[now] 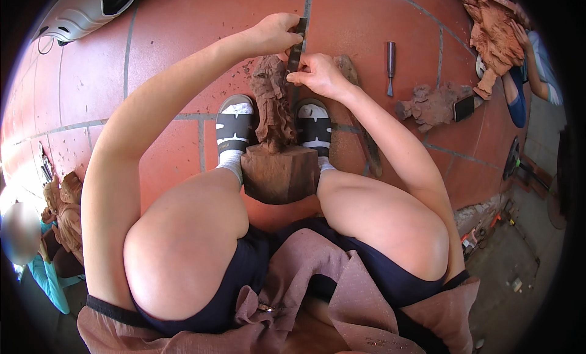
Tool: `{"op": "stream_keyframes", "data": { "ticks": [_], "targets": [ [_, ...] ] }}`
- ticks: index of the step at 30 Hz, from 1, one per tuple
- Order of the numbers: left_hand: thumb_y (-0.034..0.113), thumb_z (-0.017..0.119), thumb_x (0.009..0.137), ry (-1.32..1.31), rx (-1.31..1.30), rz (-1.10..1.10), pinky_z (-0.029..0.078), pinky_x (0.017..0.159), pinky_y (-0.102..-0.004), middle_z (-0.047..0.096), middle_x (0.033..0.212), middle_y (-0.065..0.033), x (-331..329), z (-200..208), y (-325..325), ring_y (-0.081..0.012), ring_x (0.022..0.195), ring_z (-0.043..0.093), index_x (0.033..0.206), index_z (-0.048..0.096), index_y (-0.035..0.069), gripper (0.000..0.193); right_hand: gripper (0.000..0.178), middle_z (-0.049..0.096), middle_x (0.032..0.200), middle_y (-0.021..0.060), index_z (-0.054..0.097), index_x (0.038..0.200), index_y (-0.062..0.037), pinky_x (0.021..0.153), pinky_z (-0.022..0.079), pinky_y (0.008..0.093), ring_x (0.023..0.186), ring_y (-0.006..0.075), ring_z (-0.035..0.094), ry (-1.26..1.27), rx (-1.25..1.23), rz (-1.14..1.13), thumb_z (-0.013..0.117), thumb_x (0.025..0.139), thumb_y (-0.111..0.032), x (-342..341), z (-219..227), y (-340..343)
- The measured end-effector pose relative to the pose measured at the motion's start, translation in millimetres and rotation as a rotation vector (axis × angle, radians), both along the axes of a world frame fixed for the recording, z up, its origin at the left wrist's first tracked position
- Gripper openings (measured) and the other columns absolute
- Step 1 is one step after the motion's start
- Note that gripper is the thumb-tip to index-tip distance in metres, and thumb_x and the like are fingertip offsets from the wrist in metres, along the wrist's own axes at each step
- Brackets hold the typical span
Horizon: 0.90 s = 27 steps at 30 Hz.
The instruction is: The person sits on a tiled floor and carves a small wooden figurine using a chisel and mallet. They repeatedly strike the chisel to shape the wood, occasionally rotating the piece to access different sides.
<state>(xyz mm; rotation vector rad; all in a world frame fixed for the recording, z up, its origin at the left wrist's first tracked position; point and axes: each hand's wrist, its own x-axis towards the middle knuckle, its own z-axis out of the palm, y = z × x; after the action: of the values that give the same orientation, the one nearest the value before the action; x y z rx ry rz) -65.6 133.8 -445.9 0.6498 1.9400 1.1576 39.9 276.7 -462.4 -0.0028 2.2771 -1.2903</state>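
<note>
A reddish-brown wood carving [271, 104] on a thick block base [281, 174] lies between my feet, its base toward me. Beyond its far end, both hands grip a thin, dark flat strip [296, 55], possibly sandpaper. My left hand [278, 34] is closed at the strip's upper end. Lower down, my right hand [321, 75] pinches the other end between thumb and fingers, close to the carving's top. Whether the strip touches the wood I cannot tell.
A chisel [390, 67] lies right on the red tiles, near another carved figure [427, 105] with a black rectangular object [464, 108] on it. A wooden piece [360, 113] lies beside my right foot. Co-workers hold carvings at far right [497, 39] and left [66, 216]. A grey clog [82, 15] sits upper left.
</note>
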Motion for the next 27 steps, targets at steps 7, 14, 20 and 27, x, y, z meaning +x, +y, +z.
{"op": "stream_keyframes", "data": {
  "ticks": [7,14,20,27],
  "targets": [
    [0.011,0.056,0.08,-0.008,0.12,0.056,0.054,0.058,-0.0305,0.063,0.082,-0.0147,2.0,-1.2,-10.6,-0.0206,0.069,0.065,0.097,0.055,-0.006,0.024,0.025,0.064,0.073,0.0112,0.063,0.092,0.0002,0.065,0.048,0.0306,0.07,0.0163,0.062,0.211,0.118,0.052,0.068,0.074,-0.016,-0.5,-7.2,0.0],
    [0.021,0.054,0.087,0.135,-0.002,0.012,0.05,0.046,-0.0244,0.058,0.065,-0.0069,9.6,30.0,-6.3,-0.0128,0.053,0.058,0.09,0.054,-0.001,0.022,0.026,0.063,0.088,0.0036,0.06,0.101,-0.0011,0.078,0.048,0.0284,0.083,0.0122,0.06,0.033,-0.103,-0.004,0.067,0.076,-0.008,-2.0,10.5,2.5],
    [0.02,0.049,0.087,-0.036,0.028,0.048,0.053,0.046,-0.0281,0.058,0.064,-0.011,23.1,17.3,-6.3,-0.0164,0.053,0.061,0.088,0.052,-0.003,0.024,0.025,0.065,0.085,0.0085,0.06,0.096,0.0001,0.074,0.05,0.0297,0.081,0.0182,0.064,0.156,-0.181,0.001,0.067,0.072,-0.004,5.6,-3.3,0.1],
    [0.02,0.048,0.087,-0.118,0.011,-0.011,0.055,0.049,-0.0293,0.059,0.069,-0.0142,26.9,20.7,-6.7,-0.0198,0.056,0.064,0.088,0.051,-0.005,0.025,0.027,0.063,0.078,0.0085,0.059,0.092,-0.0005,0.07,0.049,0.0296,0.074,0.0161,0.06,0.128,-0.211,0.035,0.069,0.069,-0.008,9.6,-1.2,2.0]
  ]
}}
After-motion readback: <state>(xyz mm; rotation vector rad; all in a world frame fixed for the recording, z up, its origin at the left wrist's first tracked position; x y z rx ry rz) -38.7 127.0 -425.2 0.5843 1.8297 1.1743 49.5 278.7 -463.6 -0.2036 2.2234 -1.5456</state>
